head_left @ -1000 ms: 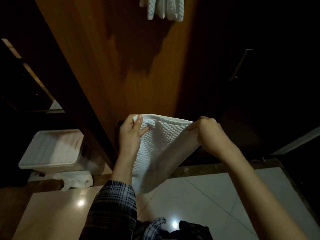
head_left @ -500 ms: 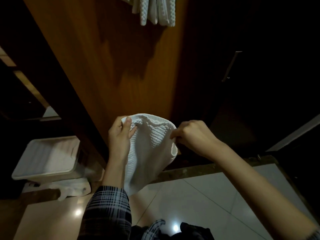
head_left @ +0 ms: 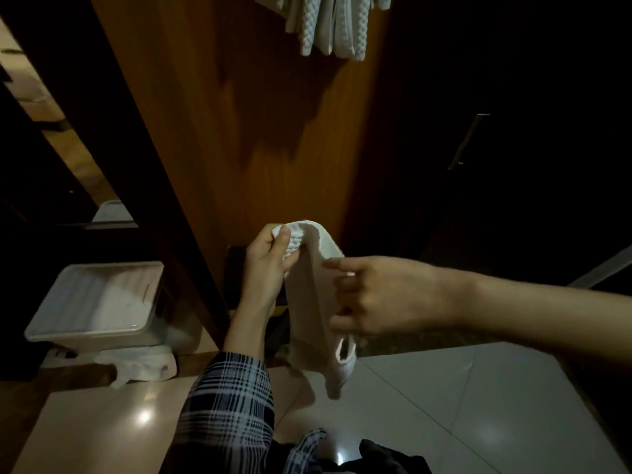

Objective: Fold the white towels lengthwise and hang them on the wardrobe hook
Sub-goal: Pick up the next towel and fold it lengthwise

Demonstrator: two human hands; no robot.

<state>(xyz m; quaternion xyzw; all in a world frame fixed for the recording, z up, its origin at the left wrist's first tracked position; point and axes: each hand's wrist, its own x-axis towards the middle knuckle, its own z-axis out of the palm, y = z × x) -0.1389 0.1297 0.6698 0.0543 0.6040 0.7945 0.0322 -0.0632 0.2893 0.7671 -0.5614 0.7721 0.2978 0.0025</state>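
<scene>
So the white towel (head_left: 309, 292) is folded into a narrow strip and held up in the air in front of the wooden wardrobe panel (head_left: 273, 131), with its lower end drooping down over the shiny tiled floor (head_left: 444, 398). The left hand (head_left: 268, 260) has the top end pinched, thumb pressed on the bumpy weave and fingers wrapped behind it. The right hand (head_left: 383, 297) comes in from the side and is closed around the strip lower down, fingers curled over the smooth face of the cloth. Up at the top edge more white towels (head_left: 333, 25) hang against the panel, though the hook itself is out of view. Off to the left a white plastic bin (head_left: 99, 302) sits on the floor, and a plaid sleeve (head_left: 229, 412) covers the left forearm.
</scene>
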